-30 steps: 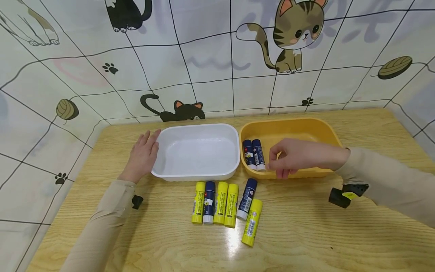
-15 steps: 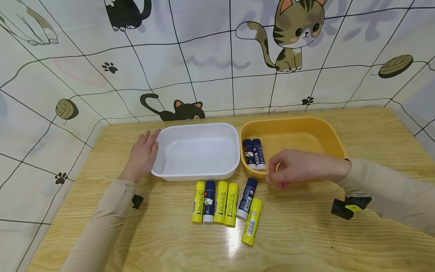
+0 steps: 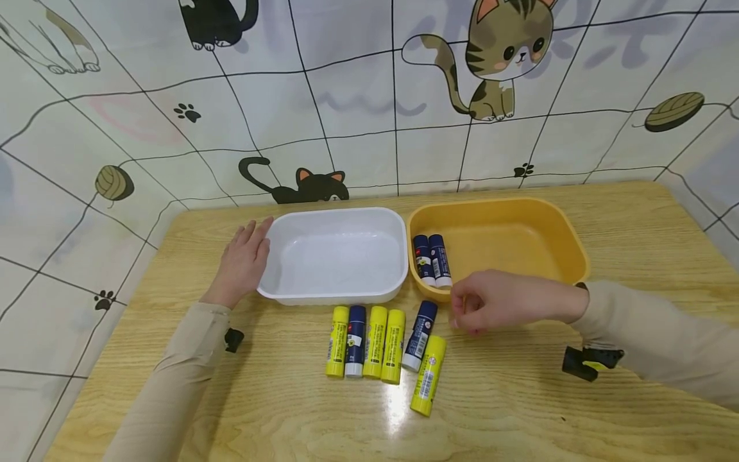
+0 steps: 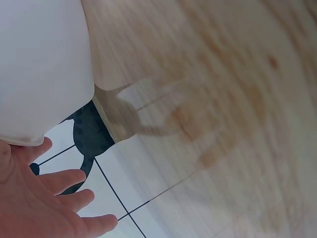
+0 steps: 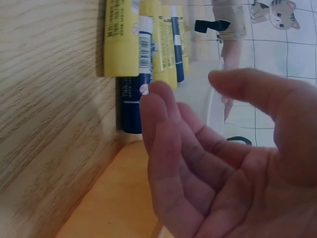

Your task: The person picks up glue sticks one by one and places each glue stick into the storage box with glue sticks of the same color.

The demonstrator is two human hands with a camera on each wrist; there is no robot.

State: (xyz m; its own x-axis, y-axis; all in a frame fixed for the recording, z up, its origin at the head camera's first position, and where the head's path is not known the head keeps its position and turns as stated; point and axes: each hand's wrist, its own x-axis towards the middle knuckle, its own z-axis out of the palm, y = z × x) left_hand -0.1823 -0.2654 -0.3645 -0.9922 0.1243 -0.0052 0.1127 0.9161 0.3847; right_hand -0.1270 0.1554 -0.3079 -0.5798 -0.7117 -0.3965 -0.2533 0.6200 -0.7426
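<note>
My left hand (image 3: 239, 266) touches the left rim of the white tub (image 3: 331, 299) with its fingers extended. The left wrist view shows the spread fingers of that hand (image 4: 54, 193) beside the tub's wall. Over the front of the orange tub (image 3: 568, 256), my right hand (image 3: 502, 298) hovers with bent fingers. Nothing lies between its thumb and fingers in the right wrist view. Closest to it are a slanted navy glue stick (image 3: 420, 337) and a yellow glue stick (image 3: 428, 376) on the table. Two navy glue sticks (image 3: 440, 260) lie inside the orange tub, at its left end.
Left of the slanted pair, several glue sticks lie side by side: a yellow one (image 3: 337, 341), a navy one (image 3: 355, 341) and two more yellow ones (image 3: 394, 346). A cat-print wall covering (image 3: 358, 109) rises behind the wooden table (image 3: 277, 410).
My right hand has moved down from inside the orange tub, over its front rim and closer to the slanted navy glue stick. The left hand stays in place.
</note>
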